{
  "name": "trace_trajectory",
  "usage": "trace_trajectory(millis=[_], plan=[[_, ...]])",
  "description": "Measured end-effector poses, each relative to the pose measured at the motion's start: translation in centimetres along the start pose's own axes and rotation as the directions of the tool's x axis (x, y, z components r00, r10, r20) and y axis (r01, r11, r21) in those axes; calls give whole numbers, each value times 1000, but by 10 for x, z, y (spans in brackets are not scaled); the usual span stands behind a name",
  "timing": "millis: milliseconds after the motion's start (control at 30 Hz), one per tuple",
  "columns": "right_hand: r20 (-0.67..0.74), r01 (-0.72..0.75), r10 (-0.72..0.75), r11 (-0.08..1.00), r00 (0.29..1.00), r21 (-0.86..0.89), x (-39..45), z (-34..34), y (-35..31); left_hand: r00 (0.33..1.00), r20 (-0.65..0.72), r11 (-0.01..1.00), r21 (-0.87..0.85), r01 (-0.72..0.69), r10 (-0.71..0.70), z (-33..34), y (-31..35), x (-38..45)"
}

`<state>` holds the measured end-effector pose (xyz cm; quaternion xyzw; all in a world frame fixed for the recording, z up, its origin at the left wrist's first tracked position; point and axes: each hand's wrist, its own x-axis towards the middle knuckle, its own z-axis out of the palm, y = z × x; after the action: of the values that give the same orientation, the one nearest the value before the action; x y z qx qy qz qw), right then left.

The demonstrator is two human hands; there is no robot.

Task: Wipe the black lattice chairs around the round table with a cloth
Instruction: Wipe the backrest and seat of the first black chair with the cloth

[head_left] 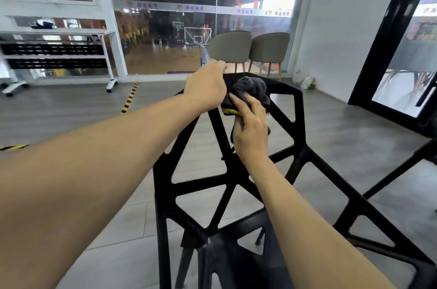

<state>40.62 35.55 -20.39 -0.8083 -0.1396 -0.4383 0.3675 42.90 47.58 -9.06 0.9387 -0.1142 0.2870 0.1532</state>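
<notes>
The black lattice chair (236,184) is seen from above and behind, its backrest top reached by both arms. The left hand (205,85) is curled over the top edge of the backrest, and something pale is pinched above its knuckles (too blurred to name). Just right of it, the dark grey cloth (251,88) is bunched on the same edge, a yellow strip showing beneath. The right hand (250,127) is closed on the cloth from below, fingers pressed against it.
</notes>
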Motion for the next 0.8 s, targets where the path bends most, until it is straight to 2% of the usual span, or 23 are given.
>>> trace_trajectory(millis=[67, 133, 200, 267, 333, 467, 567, 633, 700, 800], plan=[[-9, 3, -3, 1000, 1000, 20, -4, -4, -3, 998, -58, 995, 103, -10, 16, -16, -11, -15], [47, 50, -52, 998, 998, 45, -11, 2, -11, 987, -161, 970, 235, 58, -20, -26, -29, -40], [141, 65, -80, 992, 987, 107, -29, 12, -17, 971, -220, 977, 167, 130, -92, -27, -44, -74], [168, 33, -53, 992, 984, 119, -54, 14, -10, 959, -249, 986, 50, 156, -139, -22, -51, -103], [153, 32, -40, 998, 987, 52, -76, 10, 4, 950, -284, 991, -15, 135, -134, -17, -55, -112], [165, 70, -61, 996, 984, -47, -100, 11, 10, 941, -315, 992, -42, 116, -123, -15, -59, -108], [119, -88, 76, 991, 990, 98, -86, 12, -11, 935, -329, 991, -51, 122, -132, -13, -58, -109], [66, -124, 112, 968, 991, 218, -59, 10, -31, 930, -341, 991, -57, 124, -136, -14, -57, -110], [53, -57, 45, 969, 998, 240, -30, 16, -47, 933, -338, 992, -60, 113, -127, -14, -57, -110], [91, 39, -50, 992, 995, 120, -38, 28, -43, 938, -322, 992, -65, 112, -127, -14, -58, -110]])
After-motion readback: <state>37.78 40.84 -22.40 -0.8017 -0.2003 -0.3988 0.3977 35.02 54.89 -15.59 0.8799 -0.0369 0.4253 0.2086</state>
